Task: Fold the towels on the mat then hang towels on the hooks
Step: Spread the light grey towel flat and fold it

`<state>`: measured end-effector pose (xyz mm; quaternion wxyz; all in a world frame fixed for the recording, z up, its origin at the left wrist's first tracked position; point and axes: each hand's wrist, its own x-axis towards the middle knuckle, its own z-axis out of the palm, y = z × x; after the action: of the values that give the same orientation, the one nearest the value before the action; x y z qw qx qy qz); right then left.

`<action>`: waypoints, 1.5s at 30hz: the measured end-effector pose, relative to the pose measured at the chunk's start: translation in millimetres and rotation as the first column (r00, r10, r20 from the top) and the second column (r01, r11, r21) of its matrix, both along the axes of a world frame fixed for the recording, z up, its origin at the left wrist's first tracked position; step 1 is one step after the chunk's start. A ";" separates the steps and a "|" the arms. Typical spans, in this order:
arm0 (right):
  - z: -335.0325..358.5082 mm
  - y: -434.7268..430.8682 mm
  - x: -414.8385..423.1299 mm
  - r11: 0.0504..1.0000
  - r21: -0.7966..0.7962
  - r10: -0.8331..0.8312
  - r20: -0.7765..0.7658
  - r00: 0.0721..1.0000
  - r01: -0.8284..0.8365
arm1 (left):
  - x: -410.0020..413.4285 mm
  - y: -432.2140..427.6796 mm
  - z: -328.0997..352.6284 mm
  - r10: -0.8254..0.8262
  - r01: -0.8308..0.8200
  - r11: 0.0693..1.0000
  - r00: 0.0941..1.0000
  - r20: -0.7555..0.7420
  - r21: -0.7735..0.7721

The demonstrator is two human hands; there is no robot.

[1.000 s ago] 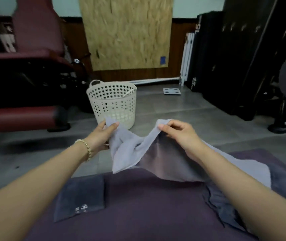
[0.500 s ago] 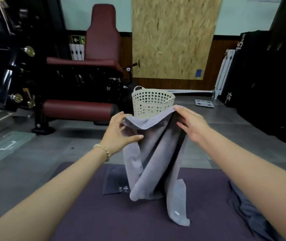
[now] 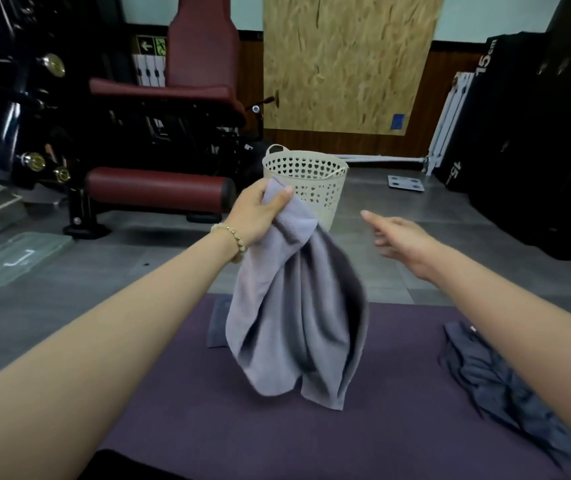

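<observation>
A light grey towel (image 3: 294, 317) hangs bunched in the air above the purple mat (image 3: 208, 420). My left hand (image 3: 260, 213) grips its top end, thumb over the cloth. My right hand (image 3: 402, 240) is off the towel, to its right, fingers stretched out and holding nothing. A folded dark grey towel (image 3: 218, 323) lies on the mat's far edge, mostly hidden behind the hanging one. A crumpled dark grey towel (image 3: 499, 386) lies on the mat at the right, partly under my right forearm. No hooks are in view.
A cream plastic basket (image 3: 308, 181) with heart holes stands on the grey floor just beyond the mat. A red padded gym machine (image 3: 159, 188) is at the back left, black mats (image 3: 519, 133) at the right, a clear plastic lid (image 3: 13, 261) at the left.
My right hand has let go of the light towel and moved off to the right. The towel now hangs from my left hand alone. The view has shifted slightly.
</observation>
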<state>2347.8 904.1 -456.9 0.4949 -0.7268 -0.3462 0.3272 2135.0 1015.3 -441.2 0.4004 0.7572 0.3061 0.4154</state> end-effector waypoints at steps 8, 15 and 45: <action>-11.4 -2.6 -56.0 0.885 0.099 0.461 -0.036 0.887 -0.456 | 14.5 -21.1 -3.3 -0.109 0.112 0.993 0.989 -0.097 0.026; -42.7 -6.2 -63.7 0.801 -0.018 0.598 -0.038 0.801 -0.598 | -9.3 -8.6 -0.1 0.066 -0.064 0.997 0.995 0.069 -0.038; 46.2 14.8 -93.8 0.919 0.150 0.365 0.015 0.931 -0.363 | -208.2 37.7 -17.8 0.373 -0.367 0.909 0.928 -0.007 -0.198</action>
<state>2254.0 918.9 -410.7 0.4810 -0.6081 -0.4956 0.3914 1926.8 1053.0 -459.0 0.3916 0.6360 0.4769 0.4634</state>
